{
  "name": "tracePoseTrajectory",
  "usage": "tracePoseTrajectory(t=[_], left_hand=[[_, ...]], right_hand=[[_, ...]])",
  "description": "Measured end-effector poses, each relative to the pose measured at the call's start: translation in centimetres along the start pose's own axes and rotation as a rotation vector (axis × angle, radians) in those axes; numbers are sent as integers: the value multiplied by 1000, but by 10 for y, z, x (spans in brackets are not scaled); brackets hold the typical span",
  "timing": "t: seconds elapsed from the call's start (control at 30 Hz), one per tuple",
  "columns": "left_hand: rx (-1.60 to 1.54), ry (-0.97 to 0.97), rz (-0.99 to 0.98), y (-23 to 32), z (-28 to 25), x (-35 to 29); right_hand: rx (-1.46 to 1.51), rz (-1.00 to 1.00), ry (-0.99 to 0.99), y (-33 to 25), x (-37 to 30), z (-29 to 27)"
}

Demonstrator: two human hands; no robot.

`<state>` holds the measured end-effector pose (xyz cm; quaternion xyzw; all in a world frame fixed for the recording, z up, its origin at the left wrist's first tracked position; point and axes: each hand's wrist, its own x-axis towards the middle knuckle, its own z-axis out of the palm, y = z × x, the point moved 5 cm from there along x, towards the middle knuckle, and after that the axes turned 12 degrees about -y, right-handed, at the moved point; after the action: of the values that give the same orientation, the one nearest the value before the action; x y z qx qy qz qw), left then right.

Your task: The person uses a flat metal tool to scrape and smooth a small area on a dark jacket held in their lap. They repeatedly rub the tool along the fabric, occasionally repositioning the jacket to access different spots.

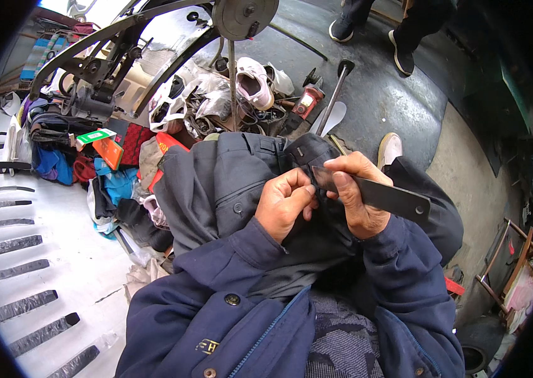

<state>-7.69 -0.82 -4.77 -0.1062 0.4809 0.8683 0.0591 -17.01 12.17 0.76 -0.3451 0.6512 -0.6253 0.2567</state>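
A pair of dark grey trousers (236, 169) lies across my lap, with a button and a slanted pocket seam showing. My left hand (284, 203) is closed in a pinch on the cloth near the waistband; any small thread between its fingertips is too fine to make out. In my right hand (361, 200) is a flat dark knife (399, 201) with a small hole at its near end. Thumb and fingers grip it along its length, and its slanted tip touches the cloth just right of my left fingertips.
A hand-cranked sewing machine (109, 69) stands at the far left. Shoes (254, 85) and a red tool (307, 102) lie ahead of my lap. Bags and cloth (112, 164) are heaped left, beside wrapped dark strips (21, 305). Another person's shoes (341, 29) show at the top.
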Motion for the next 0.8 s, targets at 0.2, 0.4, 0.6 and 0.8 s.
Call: tracePoseTrajectory(t=[0.2, 0.4, 0.6, 0.8], left_hand=[[-30, 12, 9, 0, -3, -1], [-57, 8, 16, 2, -5, -1], [-44, 0, -1, 1, -5, 0], [-42, 0, -1, 1, -5, 0]], right_hand=[[-166, -158, -56, -3, 5, -1], [-209, -216, -140, -12, 3, -4], [-203, -122, -188, -11, 2, -6], [-188, -118, -124, -5, 0, -1]])
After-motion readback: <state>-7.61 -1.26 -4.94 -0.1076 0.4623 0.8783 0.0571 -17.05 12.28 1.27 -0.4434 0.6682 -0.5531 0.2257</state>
